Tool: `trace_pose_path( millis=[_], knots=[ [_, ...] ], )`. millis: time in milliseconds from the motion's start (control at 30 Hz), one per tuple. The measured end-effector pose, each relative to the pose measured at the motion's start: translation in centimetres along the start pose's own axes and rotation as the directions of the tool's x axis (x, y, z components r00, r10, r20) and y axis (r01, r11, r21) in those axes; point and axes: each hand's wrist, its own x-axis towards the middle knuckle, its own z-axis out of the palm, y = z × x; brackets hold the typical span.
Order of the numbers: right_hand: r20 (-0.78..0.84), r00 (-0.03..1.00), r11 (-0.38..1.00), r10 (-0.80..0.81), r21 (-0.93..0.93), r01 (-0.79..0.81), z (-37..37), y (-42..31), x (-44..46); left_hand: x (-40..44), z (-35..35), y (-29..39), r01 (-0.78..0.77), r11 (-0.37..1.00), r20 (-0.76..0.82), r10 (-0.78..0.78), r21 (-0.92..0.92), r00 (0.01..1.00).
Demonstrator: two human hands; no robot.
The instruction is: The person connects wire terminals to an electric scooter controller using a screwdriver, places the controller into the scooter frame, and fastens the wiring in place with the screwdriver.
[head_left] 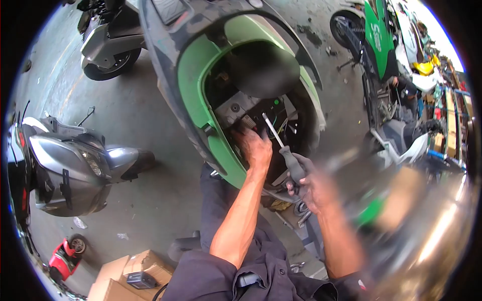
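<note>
A green scooter body (195, 75) stands in front of me, with an open compartment in its middle. My left hand (255, 146) reaches into that compartment; its fingertips are among dark parts and partly hidden, so what they touch is unclear. In my right hand (312, 188) is a screwdriver (290, 161) with a grey handle, its shaft pointing up and left over the opening. Thin wires (283, 125) lie inside, close to the shaft. A dark blurred round patch covers the upper part of the opening.
A silver scooter (70, 168) stands at the left, another scooter (108, 52) at the upper left. Cardboard boxes (118, 273) sit at the lower left. A green motorcycle (379, 40) and partly stripped scooters are at the right, near a person's hand (395, 80). Blurred shapes fill the lower right.
</note>
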Motion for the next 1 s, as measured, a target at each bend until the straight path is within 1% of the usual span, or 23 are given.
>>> trace_pose_path(
  millis=[33, 67, 133, 167, 267, 300, 400, 533, 633, 733, 833, 933, 1000],
  knots=[
    [-0.01, 1.0, 1.0, 0.01, -0.029, -0.011, -0.1, 0.7, 0.4, -0.2, 0.0, -0.3, -0.017, 0.999, 0.027, 0.016, 0.051, 1.0],
    [-0.018, 1.0, 0.988, -0.016, -0.154, 0.013, -0.4, 1.4, 0.8, -0.2, 0.2, -0.4, -0.028, 0.998, 0.02, 0.027, 0.053, 0.999],
    [-0.021, 0.997, 0.916, -0.071, -0.398, 0.057, -0.9, 2.4, 1.7, -0.1, 0.2, -0.2, -0.053, 0.997, 0.006, 0.053, 0.05, 0.999],
    [-0.044, 0.994, 0.89, -0.096, -0.452, 0.066, -0.8, 2.7, 1.8, 0.0, -0.2, -0.3, -0.115, 0.986, -0.019, 0.118, 0.12, 0.993],
    [-0.034, 0.963, 0.788, -0.268, -0.582, 0.199, -0.4, 3.9, 2.0, 0.1, 0.8, -1.9, -0.146, 0.975, -0.025, 0.152, 0.17, 0.988],
    [-0.035, 0.963, 0.801, -0.268, -0.563, 0.203, -0.3, 4.3, 2.0, 0.1, 0.8, -1.7, -0.07, 0.987, 0.011, 0.07, 0.144, 0.998],
    [-0.064, 0.958, 0.781, -0.281, -0.596, 0.189, 0.1, 4.4, 1.6, -0.1, 0.7, -1.4, -0.105, 0.988, 0.002, 0.106, 0.11, 0.994],
    [-0.017, 0.917, 0.718, -0.398, -0.628, 0.3, -0.8, 5.5, 2.3, 0.0, 1.3, -2.8, -0.197, 0.962, -0.006, 0.202, 0.189, 0.979],
    [-0.042, 0.937, 0.736, -0.346, -0.632, 0.243, -0.6, 4.9, 2.0, 0.0, 0.8, -2.2, -0.149, 0.977, 0.03, 0.146, 0.153, 0.989],
    [-0.026, 0.929, 0.728, -0.368, -0.63, 0.27, -0.7, 5.1, 2.2, -0.1, 1.2, -2.2, -0.12, 0.982, 0.024, 0.118, 0.148, 0.993],
    [-0.041, 0.935, 0.745, -0.352, -0.617, 0.254, -0.5, 5.1, 2.2, -0.1, 1.2, -2.2, -0.169, 0.977, -0.012, 0.172, 0.132, 0.985],
    [-0.052, 0.944, 0.758, -0.325, -0.611, 0.228, -0.2, 4.7, 2.1, -0.1, 1.1, -2.2, -0.117, 0.989, 0.021, 0.116, 0.088, 0.993],
    [-0.059, 0.953, 0.768, -0.299, -0.607, 0.203, 0.1, 4.2, 1.9, -0.1, 1.2, -2.3, -0.11, 0.99, 0.023, 0.109, 0.092, 0.994]
  ],
)
